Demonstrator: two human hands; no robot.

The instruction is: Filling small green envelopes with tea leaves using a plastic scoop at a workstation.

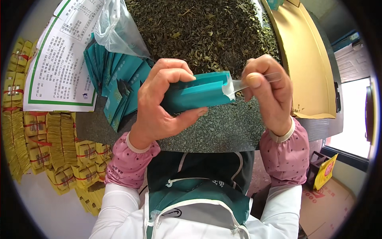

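My left hand (158, 101) grips a teal foil packet (197, 95) above the table's front part, thumb below and fingers above. The packet lies on its side, with its white-lined mouth (229, 88) facing right. Between thumb and fingers of my right hand (267, 86) is a narrow clear plastic piece (274, 77) with a rounded end, perhaps a small spoon. Its other end reaches the packet's mouth; how far it goes in cannot be told. Behind both hands spreads a heap of dark dried leaves (203, 33), apparently tea. The inside of the packet is mostly hidden.
Several flat teal packets (122, 74) fan out at left beside a clear plastic bag (116, 30) and a printed cardboard sheet (56, 68). Bundled yellow packets (62, 140) are stacked farther left. A cardboard tray (307, 59) borders the speckled stone table (206, 131) at right.
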